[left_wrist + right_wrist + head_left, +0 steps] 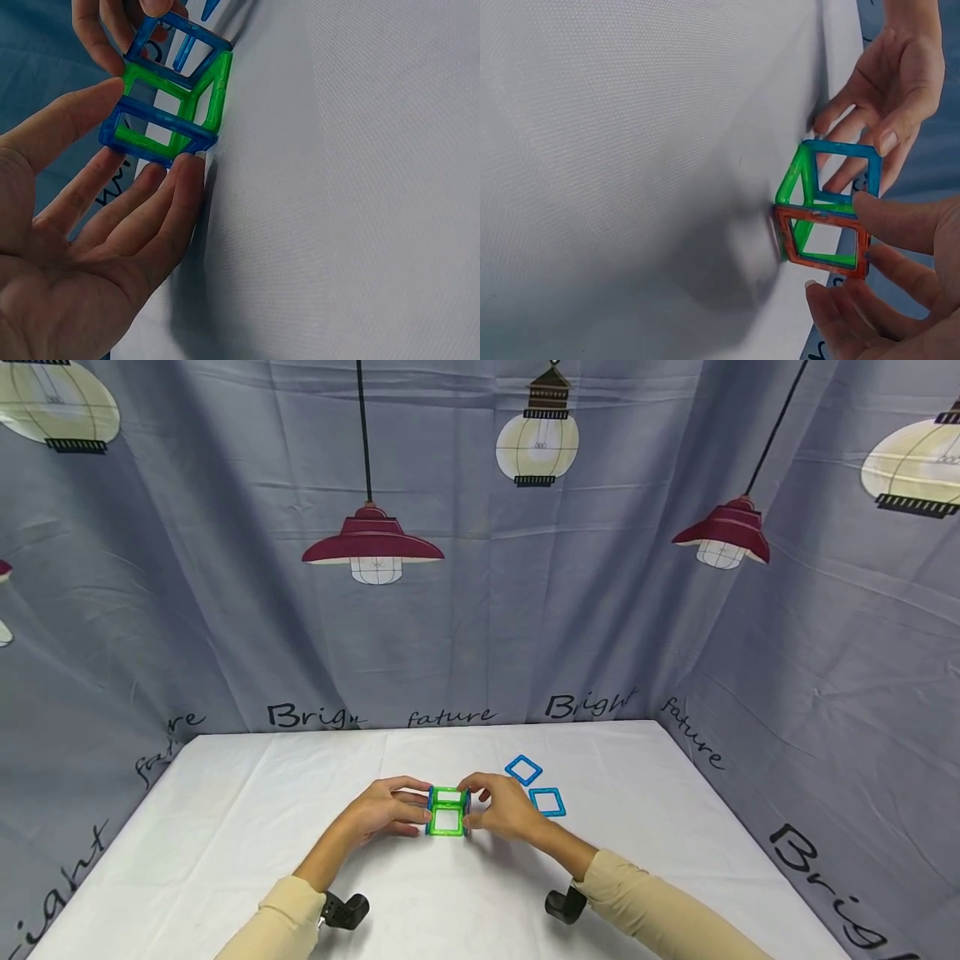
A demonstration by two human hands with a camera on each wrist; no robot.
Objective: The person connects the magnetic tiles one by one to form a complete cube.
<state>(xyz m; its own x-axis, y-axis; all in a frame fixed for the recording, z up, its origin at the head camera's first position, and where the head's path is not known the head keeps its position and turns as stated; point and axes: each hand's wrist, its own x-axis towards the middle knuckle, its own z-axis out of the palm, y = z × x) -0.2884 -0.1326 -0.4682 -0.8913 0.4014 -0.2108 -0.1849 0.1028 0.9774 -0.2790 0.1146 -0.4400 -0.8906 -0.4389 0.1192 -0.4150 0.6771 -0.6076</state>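
Observation:
Between both hands is a small box-like build of square magnetic tiles [447, 805], with green frames in the middle and coloured frames at its sides. My left hand [382, 810] holds the left blue tile [161, 115], thumb at its upper edge and fingertips along its lower edge. On the other side, my right hand [504, 810] pinches an orange-red tile [825, 219] between thumb and fingers. That tile lies against the side of the build, with blue showing along its edge. A green tile [219, 97] joins the two sides. The build sits close over the white tabletop.
Two loose blue tiles lie beyond the right hand: one turned like a diamond [532, 762], the other [562, 802] nearer. A white cloth covers the table [247, 827]. Grey-blue curtains [465, 635] with printed lamps hang behind and at the sides.

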